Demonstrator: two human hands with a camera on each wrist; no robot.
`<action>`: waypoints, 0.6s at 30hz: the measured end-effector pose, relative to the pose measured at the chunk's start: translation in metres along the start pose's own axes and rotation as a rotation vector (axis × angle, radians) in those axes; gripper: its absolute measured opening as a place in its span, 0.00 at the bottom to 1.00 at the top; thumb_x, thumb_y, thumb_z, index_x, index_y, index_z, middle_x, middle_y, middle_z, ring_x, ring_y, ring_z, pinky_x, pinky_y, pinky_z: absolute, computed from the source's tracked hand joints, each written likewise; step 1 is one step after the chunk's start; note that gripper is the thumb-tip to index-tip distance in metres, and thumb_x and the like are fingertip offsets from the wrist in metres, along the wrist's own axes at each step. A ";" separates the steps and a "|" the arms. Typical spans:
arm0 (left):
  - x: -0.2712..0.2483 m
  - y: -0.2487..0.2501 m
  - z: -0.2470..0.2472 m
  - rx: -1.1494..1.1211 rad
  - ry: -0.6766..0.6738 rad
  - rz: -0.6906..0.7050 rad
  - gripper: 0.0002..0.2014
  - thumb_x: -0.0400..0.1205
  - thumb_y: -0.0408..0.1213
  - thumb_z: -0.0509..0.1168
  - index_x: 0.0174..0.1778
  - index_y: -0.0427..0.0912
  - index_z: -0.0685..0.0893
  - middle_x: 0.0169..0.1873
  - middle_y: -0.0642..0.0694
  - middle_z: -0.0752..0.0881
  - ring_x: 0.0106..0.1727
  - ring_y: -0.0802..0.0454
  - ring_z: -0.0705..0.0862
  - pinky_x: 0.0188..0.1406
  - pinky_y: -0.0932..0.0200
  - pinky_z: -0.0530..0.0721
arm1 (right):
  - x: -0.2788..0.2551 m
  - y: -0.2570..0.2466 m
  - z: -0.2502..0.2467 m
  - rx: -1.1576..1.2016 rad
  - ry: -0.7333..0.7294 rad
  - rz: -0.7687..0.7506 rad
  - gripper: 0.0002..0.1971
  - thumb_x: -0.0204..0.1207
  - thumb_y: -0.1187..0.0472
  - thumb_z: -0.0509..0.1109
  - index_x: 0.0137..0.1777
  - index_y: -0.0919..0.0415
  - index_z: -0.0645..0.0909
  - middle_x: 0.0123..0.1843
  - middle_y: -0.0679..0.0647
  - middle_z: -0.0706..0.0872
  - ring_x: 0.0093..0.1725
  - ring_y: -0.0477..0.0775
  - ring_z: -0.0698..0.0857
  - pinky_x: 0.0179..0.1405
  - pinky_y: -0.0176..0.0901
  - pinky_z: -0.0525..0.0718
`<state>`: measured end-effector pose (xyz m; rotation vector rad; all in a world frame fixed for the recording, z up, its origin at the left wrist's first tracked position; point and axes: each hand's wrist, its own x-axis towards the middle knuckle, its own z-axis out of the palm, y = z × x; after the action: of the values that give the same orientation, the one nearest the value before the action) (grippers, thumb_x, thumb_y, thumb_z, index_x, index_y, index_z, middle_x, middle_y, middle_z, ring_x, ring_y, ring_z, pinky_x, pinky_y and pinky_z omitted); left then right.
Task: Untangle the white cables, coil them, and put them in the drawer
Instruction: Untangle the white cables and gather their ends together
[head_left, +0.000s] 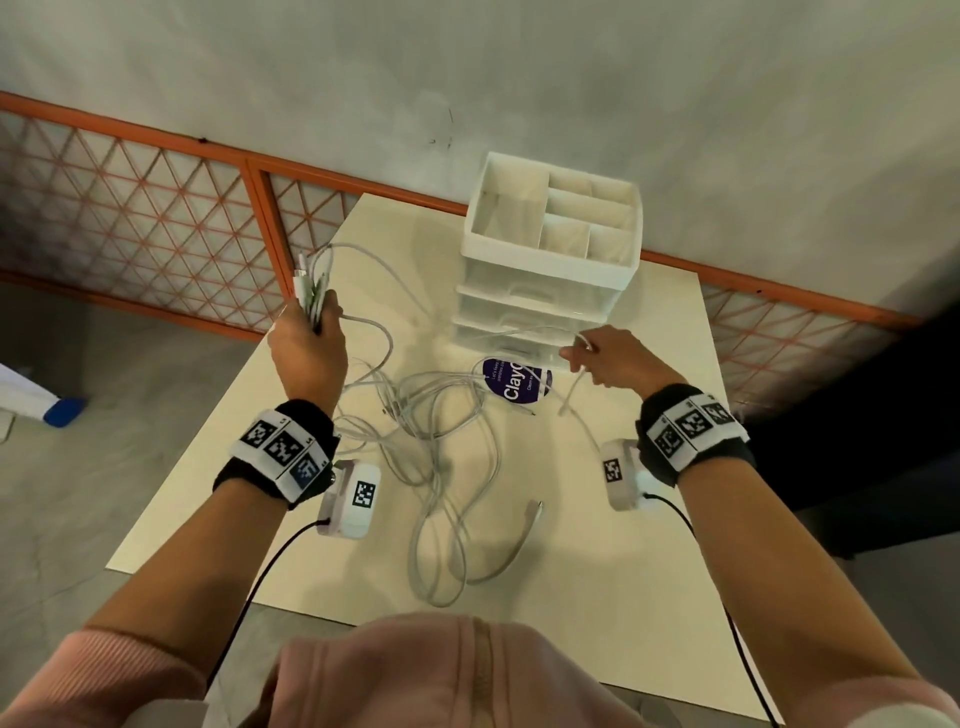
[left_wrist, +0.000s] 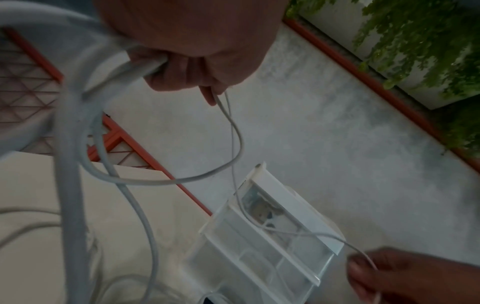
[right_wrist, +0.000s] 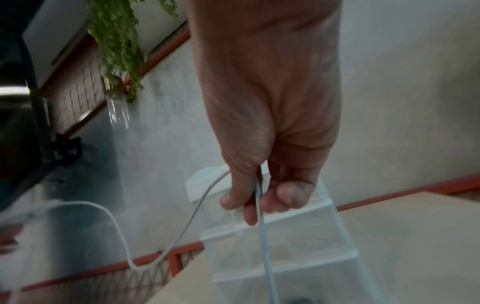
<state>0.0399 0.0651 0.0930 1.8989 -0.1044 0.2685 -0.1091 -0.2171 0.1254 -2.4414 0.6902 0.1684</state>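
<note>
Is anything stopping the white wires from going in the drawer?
Yes. All three drawers of the organizer look shut, and the white cables are in a tangle on the table. The left hand grips several ends; the right hand pinches one strand.

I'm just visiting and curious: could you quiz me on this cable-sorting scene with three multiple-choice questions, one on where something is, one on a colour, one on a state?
1. Where does the white plastic drawer unit stand?
A. at the far side of the cream table
B. on the floor
C. on the person's lap

2. What colour is the round sticker in front of the unit?
A. orange
B. dark purple
C. green

3. What is the left hand doing?
A. lying flat on the table
B. pointing at the wall
C. gripping a bunch of white cables

Answers: A, the unit sits by the table's far edge; B, the label shows dark purple with white lettering; C, the fingers curl round several cable ends held up, while the right hand pinches one strand.
</note>
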 end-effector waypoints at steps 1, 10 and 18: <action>-0.002 -0.001 0.001 0.002 -0.006 0.006 0.18 0.84 0.43 0.60 0.45 0.27 0.82 0.37 0.30 0.87 0.34 0.38 0.82 0.31 0.52 0.75 | 0.002 -0.009 0.004 0.124 -0.005 -0.018 0.14 0.80 0.57 0.67 0.35 0.63 0.77 0.35 0.53 0.84 0.26 0.45 0.81 0.26 0.30 0.80; -0.009 0.001 -0.008 0.131 -0.059 0.094 0.24 0.81 0.49 0.65 0.30 0.29 0.76 0.22 0.40 0.76 0.25 0.47 0.71 0.21 0.58 0.61 | 0.005 -0.013 0.064 0.431 -0.261 0.085 0.10 0.79 0.71 0.64 0.59 0.64 0.76 0.42 0.56 0.83 0.39 0.55 0.82 0.30 0.36 0.84; -0.033 0.007 -0.001 0.198 -0.195 0.126 0.26 0.80 0.47 0.67 0.21 0.42 0.63 0.17 0.49 0.67 0.26 0.42 0.67 0.26 0.54 0.52 | -0.035 0.072 0.141 -0.175 -0.579 -0.083 0.13 0.64 0.73 0.78 0.49 0.66 0.87 0.41 0.44 0.74 0.42 0.46 0.76 0.40 0.32 0.75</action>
<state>0.0064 0.0616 0.0923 2.1162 -0.3401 0.1836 -0.1712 -0.1709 -0.0169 -2.3960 0.3231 0.8913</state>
